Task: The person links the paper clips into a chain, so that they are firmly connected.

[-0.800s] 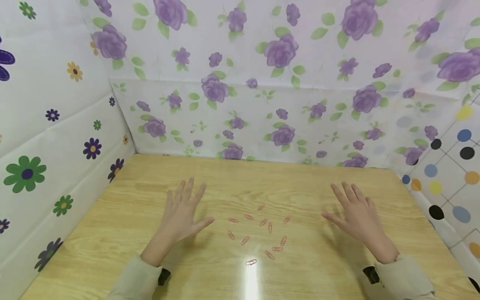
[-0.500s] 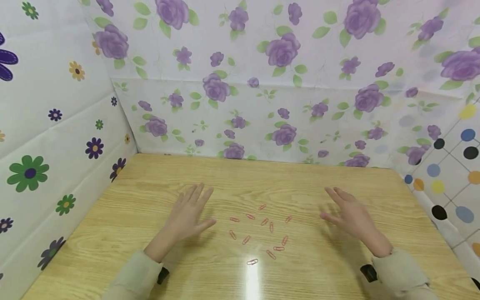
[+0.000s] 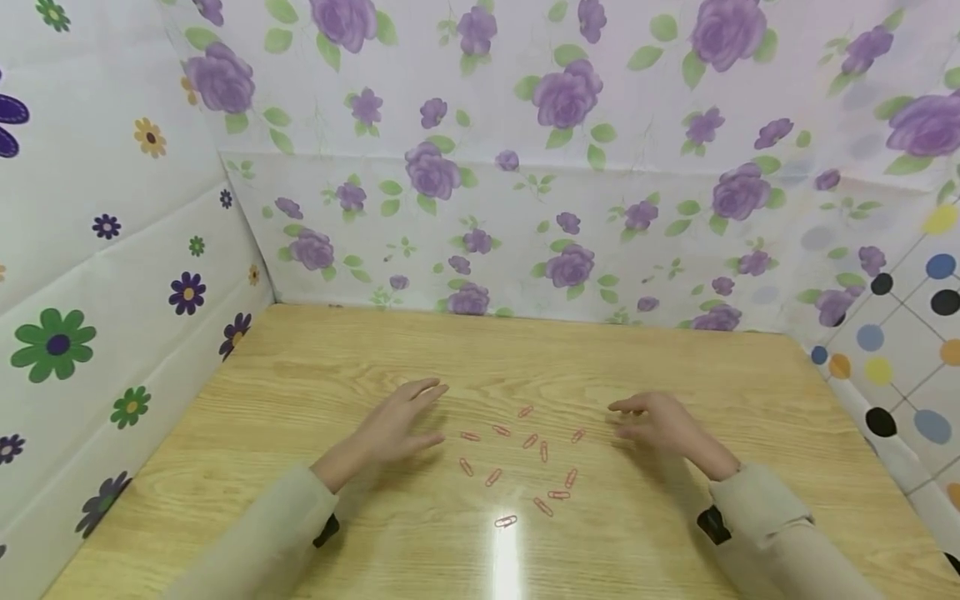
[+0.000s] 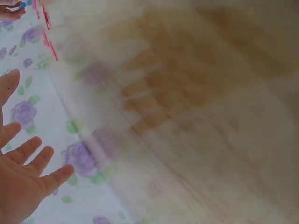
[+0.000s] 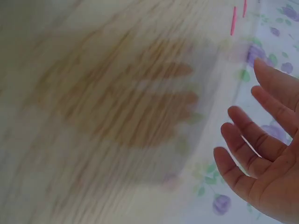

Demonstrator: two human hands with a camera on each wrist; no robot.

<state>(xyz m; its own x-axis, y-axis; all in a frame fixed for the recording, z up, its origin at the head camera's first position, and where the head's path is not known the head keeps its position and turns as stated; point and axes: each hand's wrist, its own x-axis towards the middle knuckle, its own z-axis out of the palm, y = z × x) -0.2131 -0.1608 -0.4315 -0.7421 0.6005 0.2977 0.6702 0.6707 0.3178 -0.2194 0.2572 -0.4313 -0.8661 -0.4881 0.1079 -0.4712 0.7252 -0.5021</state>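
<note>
Several pink paper clips (image 3: 531, 441) lie scattered over the middle of the wooden table (image 3: 337, 342). To their left, my left hand (image 3: 393, 425) hovers over the tabletop with fingers extended and holds nothing. On the other side, my right hand (image 3: 660, 423) hangs above the table, its fingers relaxed and slightly bent, its palm bare. In the left wrist view, the left hand (image 4: 23, 182) has its fingers spread, with a few pink clips (image 4: 46, 18) beyond it at the top. The right wrist view has the right hand (image 5: 266, 154) with loosely parted fingers and two pink clips (image 5: 233, 21) farther off.
A white cloth with purple roses (image 3: 480, 175) stands along the table's back edge. Flower-printed cloth (image 3: 112, 275) borders the left side, and dotted cloth (image 3: 900, 350) the right. A bright light reflection (image 3: 506, 558) falls on the near table surface.
Both hands have moved inward toward the paper clips and turned from palm-down to more sideways. Their fingers are less spread in the head view. The clips lie as before.
</note>
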